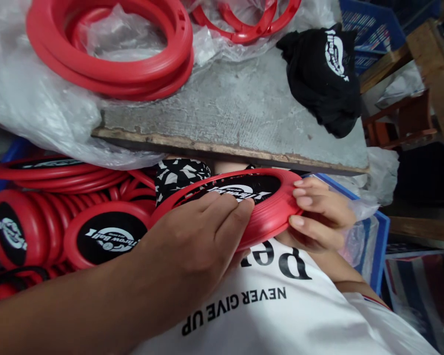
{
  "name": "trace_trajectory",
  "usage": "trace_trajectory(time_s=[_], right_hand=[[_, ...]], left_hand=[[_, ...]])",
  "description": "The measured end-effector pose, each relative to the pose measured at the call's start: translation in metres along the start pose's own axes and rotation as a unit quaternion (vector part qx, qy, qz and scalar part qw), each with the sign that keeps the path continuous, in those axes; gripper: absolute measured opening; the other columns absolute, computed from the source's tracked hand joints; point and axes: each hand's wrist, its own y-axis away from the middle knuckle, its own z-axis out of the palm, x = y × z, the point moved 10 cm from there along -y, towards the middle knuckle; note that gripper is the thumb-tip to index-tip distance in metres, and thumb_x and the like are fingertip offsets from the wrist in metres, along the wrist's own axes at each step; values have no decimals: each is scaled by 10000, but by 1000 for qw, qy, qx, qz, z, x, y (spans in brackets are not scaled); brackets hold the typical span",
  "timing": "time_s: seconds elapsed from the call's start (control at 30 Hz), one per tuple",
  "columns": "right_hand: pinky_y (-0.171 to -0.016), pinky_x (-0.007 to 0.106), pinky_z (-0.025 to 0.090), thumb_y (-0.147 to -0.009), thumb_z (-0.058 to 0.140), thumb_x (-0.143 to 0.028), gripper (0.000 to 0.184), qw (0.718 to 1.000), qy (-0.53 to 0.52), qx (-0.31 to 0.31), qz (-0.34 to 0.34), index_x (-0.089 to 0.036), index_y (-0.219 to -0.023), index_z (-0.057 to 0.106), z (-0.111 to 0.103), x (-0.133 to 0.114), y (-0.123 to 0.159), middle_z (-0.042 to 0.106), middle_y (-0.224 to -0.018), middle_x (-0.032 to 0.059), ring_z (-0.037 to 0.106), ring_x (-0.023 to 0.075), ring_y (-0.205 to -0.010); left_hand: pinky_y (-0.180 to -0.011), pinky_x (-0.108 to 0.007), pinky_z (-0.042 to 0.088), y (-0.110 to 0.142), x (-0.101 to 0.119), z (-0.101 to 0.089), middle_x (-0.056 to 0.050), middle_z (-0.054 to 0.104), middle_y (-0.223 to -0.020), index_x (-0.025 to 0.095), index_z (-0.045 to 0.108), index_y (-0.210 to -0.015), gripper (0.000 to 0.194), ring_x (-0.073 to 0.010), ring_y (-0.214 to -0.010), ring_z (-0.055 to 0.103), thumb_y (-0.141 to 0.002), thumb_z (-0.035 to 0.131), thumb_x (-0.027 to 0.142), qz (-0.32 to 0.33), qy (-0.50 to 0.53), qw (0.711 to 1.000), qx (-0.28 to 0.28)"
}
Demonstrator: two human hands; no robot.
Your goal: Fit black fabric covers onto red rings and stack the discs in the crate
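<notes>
A red flying disc with a black centre printed "Throw Ball" is held tilted in front of my white shirt. My left hand grips its near side, with the fingers bent over the rim and black centre. Its thumb is hidden. My right hand holds the right edge, fingertips pressed on the red rim. Left of my hands, several similar discs lie stacked and on edge in a blue crate.
A grey board table lies ahead, its worn edge close to the disc. Red rings rest there on clear plastic sheeting. Black printed fabric pieces are piled at the right. Another blue crate stands beyond.
</notes>
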Motion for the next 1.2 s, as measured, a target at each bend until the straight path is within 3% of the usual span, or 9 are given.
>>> trace_trajectory(time_s=[0.07, 0.1, 0.17, 0.27, 0.4, 0.6, 0.8, 1.0, 1.2], right_hand=[[-732, 433, 518, -886, 559, -433, 142, 989, -10, 131, -69, -311, -959, 550, -30, -23, -17, 526, -908, 31, 530, 207, -774], [-726, 415, 533, -882, 584, -375, 178, 984, -25, 152, -92, -320, -1049, 554, -36, -32, -26, 557, -952, 31, 559, 204, -792], [-771, 413, 548, -889, 604, -303, 327, 990, -62, 86, -92, -304, -1211, 546, -29, -41, -49, 605, -1033, 45, 614, 215, -887], [-860, 441, 530, -950, 571, -300, 381, 992, -94, -56, -58, -221, -1321, 536, -6, -43, -73, 649, -1107, 96, 638, 247, -1014], [-848, 423, 519, -1003, 544, -405, 410, 982, -103, -136, -85, -162, -1334, 540, 7, -48, -93, 675, -1122, 129, 635, 252, -1010], [-720, 344, 479, -1041, 367, -587, 529, 964, -145, -201, -100, -139, -1137, 631, 22, -51, -126, 671, -902, 88, 594, 208, -800], [-620, 295, 352, -1067, 331, -526, 527, 985, -8, -133, -113, -178, -765, 586, 50, -62, -139, 573, -660, 32, 507, 166, -619], [-549, 282, 300, -1085, 315, -465, 542, 984, 80, -72, -145, -198, -658, 515, 77, -63, -149, 532, -567, 9, 504, 152, -531], [-501, 274, 281, -1089, 299, -434, 550, 981, 98, -61, -155, -199, -635, 501, 91, -49, -156, 546, -547, 6, 531, 142, -485]], left_hand=[[-909, -397, 581, -1, -3, -1, -107, 688, -1121, 150, 523, -1311, 341, -238, -1038, 655, -973, 498, 191, 1, 1, 1000, -10], [-909, -400, 580, -2, -5, -1, -117, 684, -1122, 134, 516, -1315, 351, -240, -1033, 653, -968, 507, 187, 0, 2, 1000, -14], [-876, -408, 582, -4, -10, -4, -132, 675, -1098, 91, 501, -1314, 375, -246, -997, 648, -953, 530, 189, -5, 3, 1000, -18], [-795, -384, 576, -6, -23, -7, -106, 663, -1034, 99, 519, -1275, 342, -230, -915, 643, -960, 514, 233, -30, 19, 999, -29], [-805, -345, 553, -2, -47, -10, -59, 662, -1050, 183, 560, -1248, 331, -210, -929, 645, -967, 507, 351, -93, 65, 991, -70], [-891, -314, 531, 2, -67, -30, -34, 671, -1139, 222, 570, -1306, 374, -187, -1005, 649, -959, 538, 356, -166, 98, 977, -91], [-912, -369, 529, 5, -86, -22, -58, 688, -1117, 197, 637, -1212, 340, -222, -1009, 651, -913, 588, 349, -189, 135, 970, -72], [-1035, -434, 486, 20, -114, -24, -137, 644, -1273, 137, 524, -1396, 542, -279, -1173, 613, -936, 588, 417, -212, 78, 974, -10], [-933, -401, 528, 19, -128, -25, -123, 662, -1095, 116, 637, -1215, 489, -275, -1025, 645, -928, 598, 509, -223, 5, 974, 28]])
